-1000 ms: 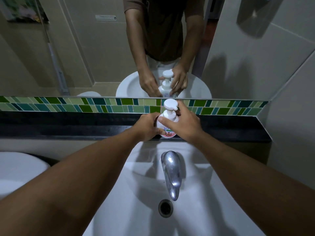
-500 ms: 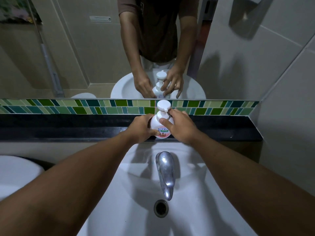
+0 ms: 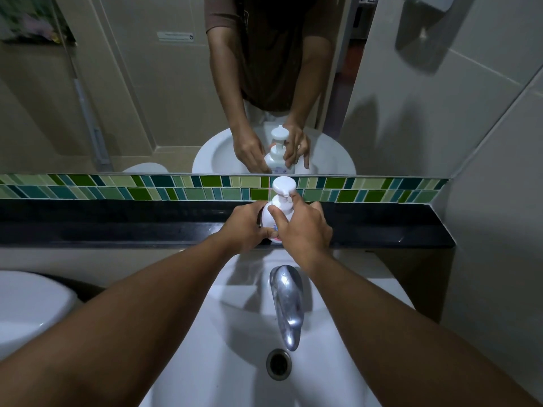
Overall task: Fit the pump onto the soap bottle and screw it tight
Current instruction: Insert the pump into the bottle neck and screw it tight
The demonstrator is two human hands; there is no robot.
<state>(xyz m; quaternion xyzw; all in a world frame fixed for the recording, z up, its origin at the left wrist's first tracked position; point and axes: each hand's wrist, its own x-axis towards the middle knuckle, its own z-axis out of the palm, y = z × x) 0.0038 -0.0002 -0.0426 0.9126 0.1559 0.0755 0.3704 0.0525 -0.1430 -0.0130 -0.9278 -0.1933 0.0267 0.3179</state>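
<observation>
A white soap bottle (image 3: 269, 214) is stood upright on the black ledge (image 3: 117, 227) behind the sink (image 3: 235, 362), its long axis vertical. A label with blue and pink print is carried on its front, low down, but most of it is covered by the hands and nothing on it can be read. The white pump (image 3: 283, 188) is seated on the neck of the bottle, with its round head at the top, against the strip of green tiles (image 3: 147, 188). By its reflection in the mirror (image 3: 132, 98), the spout seems to be pointed toward 12 o'clock, away from the person, though this cannot be told for certain.

The body of the bottle is gripped from the 9 o'clock side by the left hand (image 3: 245, 227), whose fingers are wrapped around it. The collar of the pump, just under the head, is pinched by the right hand (image 3: 302, 230) from the 3 o'clock side, with the thumb laid across the front and the index finger raised beside the stem. Both hands are closed on their parts.

At 6 o'clock from the bottle, the chrome tap (image 3: 286, 304) is pointed toward the drain (image 3: 278, 364). A small sign (image 3: 175, 36) on the wall is seen in the mirror at 11 o'clock, but its writing is too small to be read.
</observation>
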